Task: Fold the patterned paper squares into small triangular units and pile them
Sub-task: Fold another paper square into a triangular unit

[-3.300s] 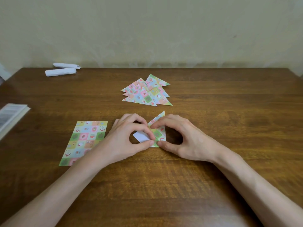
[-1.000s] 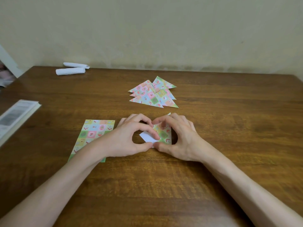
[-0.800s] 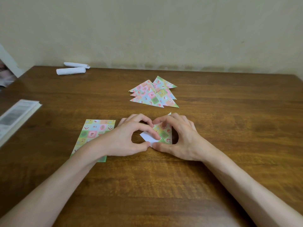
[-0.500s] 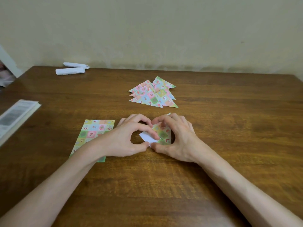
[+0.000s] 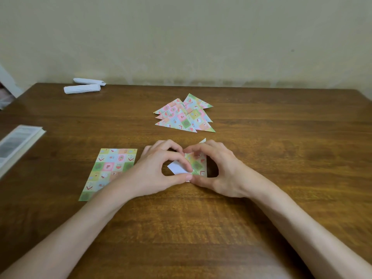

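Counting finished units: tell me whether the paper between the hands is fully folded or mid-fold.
Mid-fold: a white flap juts leftward from the patterned paper, and the left hand and right hand pinch it.

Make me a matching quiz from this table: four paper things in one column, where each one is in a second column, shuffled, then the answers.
1 pile of triangles
2 flat patterned sheet
3 white rolls
4 half-folded paper

A far left corner of the table
B pinched by the left hand and right hand
C mid-table, beyond the hands
D lying flat, left of the hands

Pairs: 1-C, 2-D, 3-A, 4-B
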A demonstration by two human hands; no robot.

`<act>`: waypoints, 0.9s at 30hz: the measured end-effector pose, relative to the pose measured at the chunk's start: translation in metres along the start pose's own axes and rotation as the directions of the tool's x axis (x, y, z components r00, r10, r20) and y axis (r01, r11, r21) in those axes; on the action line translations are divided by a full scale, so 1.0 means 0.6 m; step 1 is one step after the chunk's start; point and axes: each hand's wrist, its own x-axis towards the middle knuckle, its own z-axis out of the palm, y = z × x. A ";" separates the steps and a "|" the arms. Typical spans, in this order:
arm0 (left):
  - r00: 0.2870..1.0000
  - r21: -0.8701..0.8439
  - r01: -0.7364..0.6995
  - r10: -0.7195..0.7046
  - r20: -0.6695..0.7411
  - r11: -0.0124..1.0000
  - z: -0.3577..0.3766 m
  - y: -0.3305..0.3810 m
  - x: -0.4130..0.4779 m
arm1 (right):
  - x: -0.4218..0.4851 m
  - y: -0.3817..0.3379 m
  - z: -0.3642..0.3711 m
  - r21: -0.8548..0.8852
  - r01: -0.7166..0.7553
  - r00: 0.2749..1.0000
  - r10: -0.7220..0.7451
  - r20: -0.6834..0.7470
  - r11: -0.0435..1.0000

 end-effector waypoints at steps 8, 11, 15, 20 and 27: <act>1.000 0.013 -0.005 0.005 0.003 1.000 0.001 -0.001 0.001 | -0.006 0.008 -0.019 0.087 0.010 0.996 -0.018 0.093 0.996; 1.000 0.013 0.000 0.000 0.008 1.000 0.000 -0.001 0.001 | -0.006 0.012 -0.024 0.113 0.009 0.993 -0.022 0.114 0.994; 1.000 0.020 -0.012 0.012 0.007 1.000 0.001 -0.002 0.001 | -0.008 0.015 -0.031 0.115 0.022 0.989 -0.038 0.141 0.993; 1.000 0.017 -0.024 0.024 0.004 1.000 0.002 -0.004 0.001 | -0.008 0.026 -0.039 0.149 0.040 0.978 -0.070 0.197 0.988; 0.998 0.032 -0.068 0.068 -0.015 0.997 0.004 -0.007 -0.002 | -0.007 0.024 -0.031 0.158 0.031 0.985 -0.057 0.162 0.987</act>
